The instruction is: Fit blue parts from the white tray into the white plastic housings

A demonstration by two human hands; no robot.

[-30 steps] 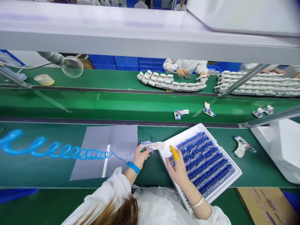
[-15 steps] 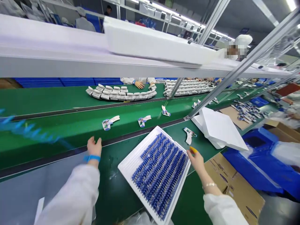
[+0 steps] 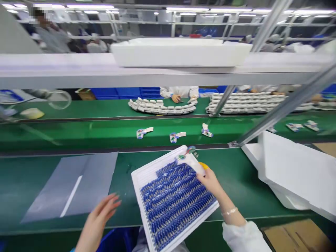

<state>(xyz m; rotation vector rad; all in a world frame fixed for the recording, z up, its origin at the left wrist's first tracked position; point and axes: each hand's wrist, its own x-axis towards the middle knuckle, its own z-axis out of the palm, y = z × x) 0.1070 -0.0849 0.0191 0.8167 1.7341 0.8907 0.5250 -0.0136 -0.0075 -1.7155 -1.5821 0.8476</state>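
My right hand [image 3: 210, 182], with a yellow cot on one finger, holds a small white part with a coloured end [image 3: 189, 158] over the far corner of a white tray [image 3: 139, 176] filled with rows of several blue pieces. My left hand [image 3: 101, 217] hovers open and blurred above the green bench, left of the tray, holding nothing.
A grey sheet [image 3: 76, 182] lies on the bench at left. Three small white parts [image 3: 177, 135] ride the green conveyor beyond. White foam blocks [image 3: 294, 171] stand at right. A co-worker's hands [image 3: 177, 98] work at rows of white pieces across the belt. A shelf [image 3: 157, 73] runs overhead.
My right hand picked up the white part from the bench right of the tray and brought it over the tray. My left hand drew back from the belt edge toward me.
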